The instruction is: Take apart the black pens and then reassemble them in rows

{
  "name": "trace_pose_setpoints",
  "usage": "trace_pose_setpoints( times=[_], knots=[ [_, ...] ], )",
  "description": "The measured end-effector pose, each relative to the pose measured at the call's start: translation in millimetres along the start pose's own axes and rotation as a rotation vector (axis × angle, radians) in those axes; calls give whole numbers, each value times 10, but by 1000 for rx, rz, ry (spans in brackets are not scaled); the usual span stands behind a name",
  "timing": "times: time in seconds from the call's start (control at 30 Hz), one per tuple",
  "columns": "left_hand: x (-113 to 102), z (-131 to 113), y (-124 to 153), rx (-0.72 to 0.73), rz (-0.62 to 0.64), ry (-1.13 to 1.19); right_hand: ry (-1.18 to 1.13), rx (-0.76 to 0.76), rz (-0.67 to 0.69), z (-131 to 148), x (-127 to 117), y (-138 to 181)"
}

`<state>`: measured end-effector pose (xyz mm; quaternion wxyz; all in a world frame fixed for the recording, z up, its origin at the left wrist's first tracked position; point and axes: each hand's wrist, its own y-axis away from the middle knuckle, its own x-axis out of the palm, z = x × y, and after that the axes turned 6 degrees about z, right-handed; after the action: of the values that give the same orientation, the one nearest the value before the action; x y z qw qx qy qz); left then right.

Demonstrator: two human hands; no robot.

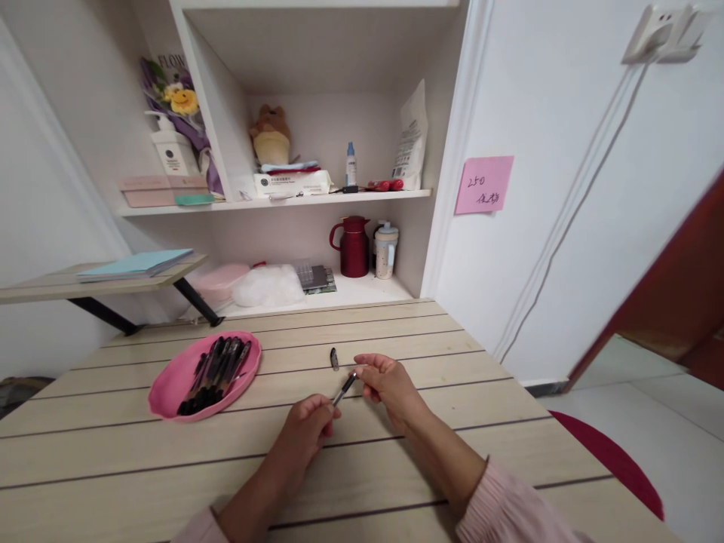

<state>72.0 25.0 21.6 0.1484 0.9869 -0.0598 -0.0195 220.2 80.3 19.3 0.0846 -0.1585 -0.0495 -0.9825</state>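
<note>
My left hand point(305, 434) is closed round the lower end of a black pen point(345, 389) that points up and to the right over the wooden table point(170, 452). The fingers of my right hand point(388, 385) are pinched at the pen's upper tip. A small dark pen cap point(334, 358) lies on the table just beyond the pen. To the left, a pink oval dish point(170, 392) holds several black pens point(218, 363).
Behind the table a white shelf unit point(339, 196) holds a red jug point(354, 246), a cup, bottles and packets. A side shelf with a blue folder point(136, 264) juts out at the left. A pink sticky note point(484, 185) hangs on the right wall.
</note>
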Motion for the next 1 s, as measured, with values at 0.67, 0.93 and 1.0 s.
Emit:
trace_pose_setpoints(
  times=[0.67,0.93,1.0],
  knots=[
    [3,-4,45,74,61,36,-69,57,126,-91,-20,0],
    [12,-7,51,88,60,61,-130,40,162,-91,-29,0],
    [9,-5,50,85,61,62,-131,45,152,-95,-25,-2]
  ],
)
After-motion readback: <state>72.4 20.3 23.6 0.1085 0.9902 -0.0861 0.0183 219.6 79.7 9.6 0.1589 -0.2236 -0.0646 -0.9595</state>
